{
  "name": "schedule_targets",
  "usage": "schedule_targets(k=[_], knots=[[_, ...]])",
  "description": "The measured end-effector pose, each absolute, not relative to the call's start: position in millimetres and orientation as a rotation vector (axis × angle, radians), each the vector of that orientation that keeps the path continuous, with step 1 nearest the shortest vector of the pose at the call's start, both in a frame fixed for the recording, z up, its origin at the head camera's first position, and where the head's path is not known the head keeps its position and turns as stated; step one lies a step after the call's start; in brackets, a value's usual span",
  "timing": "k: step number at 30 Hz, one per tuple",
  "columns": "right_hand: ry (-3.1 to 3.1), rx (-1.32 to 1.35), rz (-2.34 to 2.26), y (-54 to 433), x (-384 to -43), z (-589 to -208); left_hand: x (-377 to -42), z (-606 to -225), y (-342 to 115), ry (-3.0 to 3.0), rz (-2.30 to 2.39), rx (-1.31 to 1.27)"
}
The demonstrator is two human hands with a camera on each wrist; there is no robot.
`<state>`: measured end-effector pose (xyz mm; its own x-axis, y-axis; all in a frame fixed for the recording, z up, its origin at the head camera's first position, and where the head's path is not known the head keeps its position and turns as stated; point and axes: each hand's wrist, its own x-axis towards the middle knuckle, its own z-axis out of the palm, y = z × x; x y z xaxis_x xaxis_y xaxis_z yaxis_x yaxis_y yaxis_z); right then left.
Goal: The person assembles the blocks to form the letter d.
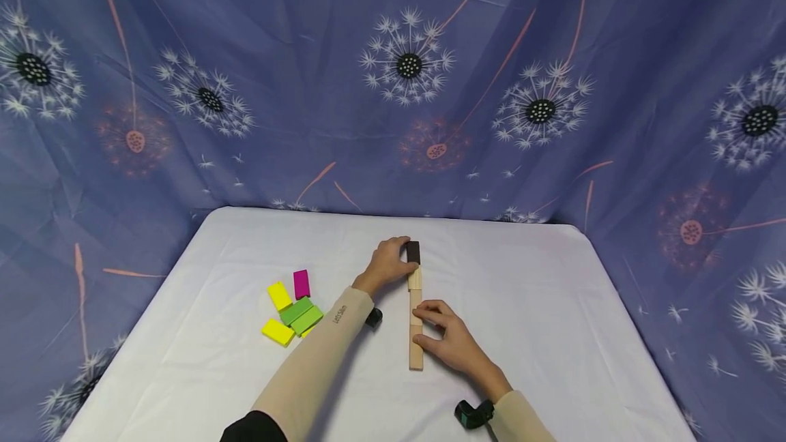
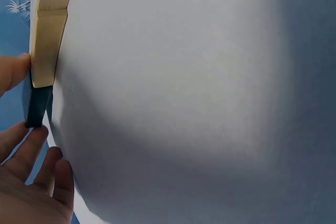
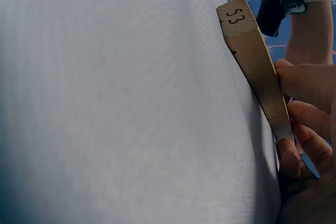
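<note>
A straight row of blocks runs away from me in the head view. At its far end my left hand holds a black block lengthwise, thumb at the near end and fingers at the far end. A pale wooden block adjoins it, followed by a middle wooden block and a near wooden block. My right hand comes from the right, thumb tip on the near block and other fingertips at the middle one. The right wrist view shows "53" on the near block's end.
Left of the row lie several coloured blocks: a magenta block, yellow blocks and green blocks. White cloth covers the table. A blue dandelion-print curtain hangs around its back and sides.
</note>
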<state>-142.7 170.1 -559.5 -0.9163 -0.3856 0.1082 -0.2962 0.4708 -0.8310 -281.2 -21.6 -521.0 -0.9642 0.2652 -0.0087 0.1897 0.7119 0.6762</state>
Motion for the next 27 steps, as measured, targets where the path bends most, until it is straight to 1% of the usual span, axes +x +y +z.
schedule_targets(k=[27], knots=[[2.612, -0.601, -1.452, 169.3, -142.0, -557.5, -282.4, -519.2, -20.7, 2.824, 1.013, 0.421]])
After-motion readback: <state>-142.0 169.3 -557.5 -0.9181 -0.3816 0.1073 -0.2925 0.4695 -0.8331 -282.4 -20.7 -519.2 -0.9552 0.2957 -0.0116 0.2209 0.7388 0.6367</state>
